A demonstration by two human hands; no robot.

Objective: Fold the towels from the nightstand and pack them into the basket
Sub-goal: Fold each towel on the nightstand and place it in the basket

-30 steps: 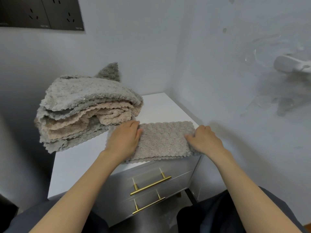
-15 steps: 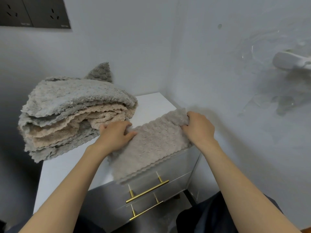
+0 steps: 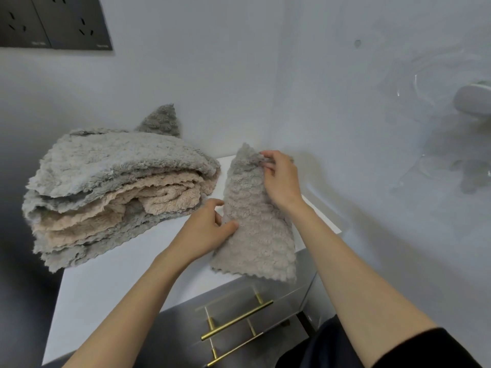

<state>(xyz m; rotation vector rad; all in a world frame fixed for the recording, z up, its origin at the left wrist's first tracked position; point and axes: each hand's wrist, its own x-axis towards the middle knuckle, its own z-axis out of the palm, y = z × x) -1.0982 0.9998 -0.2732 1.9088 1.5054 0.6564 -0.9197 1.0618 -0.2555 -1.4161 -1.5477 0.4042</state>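
Observation:
A folded grey-beige towel hangs upright in the air over the right part of the white nightstand. My right hand pinches its top corner. My left hand pinches its left edge near the middle, thumb on the front. The towel's lower scalloped edge dangles past the nightstand's front edge. To the left lies a loose pile of grey and beige towels, apart from both hands. No basket is in view.
The nightstand stands in a corner between two pale walls. Its grey drawers carry brass handles below the top. Dark wall sockets sit at upper left. A white wall fitting juts out at far right.
The folded towel lay flat across the nightstand's front. Both hands have lifted it and turned it upright, the right hand rising to its top corner.

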